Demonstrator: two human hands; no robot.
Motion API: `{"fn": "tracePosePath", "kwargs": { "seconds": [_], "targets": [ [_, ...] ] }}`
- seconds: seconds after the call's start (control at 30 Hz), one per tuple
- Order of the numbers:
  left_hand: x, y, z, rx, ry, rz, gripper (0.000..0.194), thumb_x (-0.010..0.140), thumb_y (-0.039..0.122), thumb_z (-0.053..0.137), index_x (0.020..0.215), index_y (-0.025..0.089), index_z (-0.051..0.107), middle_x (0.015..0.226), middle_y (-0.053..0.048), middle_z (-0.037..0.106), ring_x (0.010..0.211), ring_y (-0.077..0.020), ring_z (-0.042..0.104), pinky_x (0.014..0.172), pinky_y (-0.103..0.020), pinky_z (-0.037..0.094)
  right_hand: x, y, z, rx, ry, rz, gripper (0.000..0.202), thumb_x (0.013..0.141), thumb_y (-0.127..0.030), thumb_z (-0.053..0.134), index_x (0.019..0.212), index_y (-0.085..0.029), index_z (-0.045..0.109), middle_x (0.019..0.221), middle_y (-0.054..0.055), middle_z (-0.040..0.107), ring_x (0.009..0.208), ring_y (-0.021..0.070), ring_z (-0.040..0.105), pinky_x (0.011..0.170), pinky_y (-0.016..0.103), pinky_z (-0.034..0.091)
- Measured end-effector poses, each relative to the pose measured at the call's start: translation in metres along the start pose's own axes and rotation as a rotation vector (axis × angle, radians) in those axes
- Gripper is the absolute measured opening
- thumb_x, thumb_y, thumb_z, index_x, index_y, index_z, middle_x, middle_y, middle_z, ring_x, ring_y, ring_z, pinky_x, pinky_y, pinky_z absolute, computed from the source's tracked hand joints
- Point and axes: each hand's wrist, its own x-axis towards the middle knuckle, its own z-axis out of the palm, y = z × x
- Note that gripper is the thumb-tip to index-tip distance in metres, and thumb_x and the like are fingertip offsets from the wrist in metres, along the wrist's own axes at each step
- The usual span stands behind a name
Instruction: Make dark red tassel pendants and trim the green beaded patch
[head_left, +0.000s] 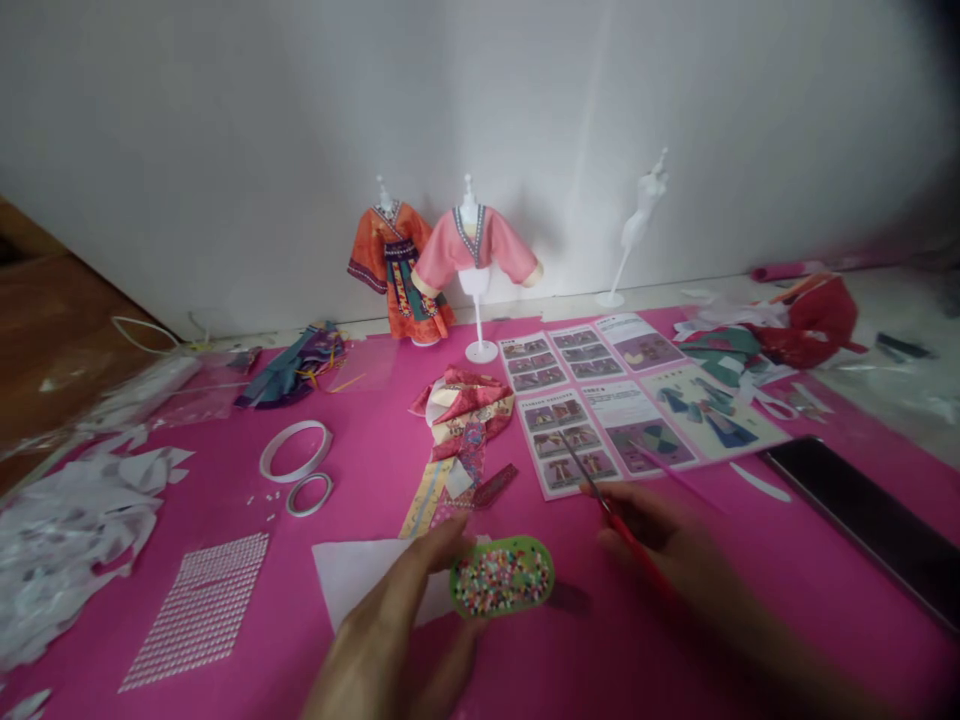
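Pinching green bead tray point(502, 578) at one end with left hand point(405, 605), right hand point(667, 540) gripping red-handled tool point(619, 524) near printed sheet point(611, 398).

Bare worktop point(375, 450) lies between the tape point(327, 441) and the fabric point(472, 405), and again between the right hand point(667, 540) and the phone point(862, 525). The tray point(541, 558), in the left hand point(394, 610), narrows the gap between hands; two clothed mannequins point(477, 235) bar the back.

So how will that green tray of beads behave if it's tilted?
The green tray seems light, since the left hand holds it by one end. Its small beads would probably slide, as bare green patches leave them room.
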Motion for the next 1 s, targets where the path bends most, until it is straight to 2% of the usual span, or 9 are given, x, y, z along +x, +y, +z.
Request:
{"fn": "tracePosePath", "kwargs": {
  "seconds": [0.17,0.4,0.63,0.77,1.0],
  "targets": [
    [-0.002,-0.009,-0.007,0.005,0.002,-0.043,0.054,0.093,0.033,0.058,0.144,0.029,0.04,0.114,-0.003,0.076,0.097,-0.0184,0.076,0.083,-0.027,0.062,-0.002,0.001,0.0,0.028,-0.016,0.001,0.032,0.075,-0.033,0.079,0.106,-0.026,0.074,0.084,0.001,0.077,0.069,0.0172,0.072,0.061,0.022,0.057],
    [-0.003,-0.02,-0.004,0.061,0.047,-0.077,0.054,0.091,0.031,0.061,0.141,0.033,0.04,0.114,-0.002,0.076,0.1,-0.0202,0.076,0.082,-0.032,0.063,-0.002,0.003,0.001,0.008,-0.016,-0.024,0.029,0.076,-0.033,0.079,0.104,-0.028,0.075,0.079,-0.001,0.076,0.066,0.0153,0.07,0.059,0.02,0.056],
    [0.002,-0.016,0.003,0.001,0.019,-0.076,0.054,0.091,0.027,0.06,0.141,0.033,0.041,0.116,-0.004,0.075,0.104,-0.0221,0.074,0.088,-0.038,0.062,-0.001,0.005,0.002,-0.024,-0.005,-0.011,0.031,0.075,-0.036,0.078,0.103,-0.025,0.075,0.077,0.001,0.076,0.065,0.0183,0.07,0.057,0.024,0.058],
    [0.005,-0.015,0.005,-0.017,0.083,-0.083,0.052,0.09,0.026,0.059,0.139,0.032,0.043,0.114,-0.004,0.075,0.102,-0.0222,0.075,0.087,-0.039,0.062,-0.001,0.002,0.002,-0.043,-0.012,0.002,0.03,0.076,-0.037,0.076,0.103,-0.024,0.075,0.082,0.003,0.077,0.068,0.0199,0.072,0.059,0.027,0.06],
    [0.004,-0.016,0.014,-0.069,0.062,-0.117,0.056,0.089,0.023,0.059,0.141,0.034,0.04,0.117,-0.003,0.074,0.107,-0.0234,0.073,0.091,-0.045,0.06,0.001,0.0,0.003,-0.073,-0.003,0.018,0.03,0.075,-0.04,0.078,0.101,-0.025,0.076,0.079,0.003,0.077,0.067,0.0215,0.072,0.058,0.028,0.061]
  ]
}}
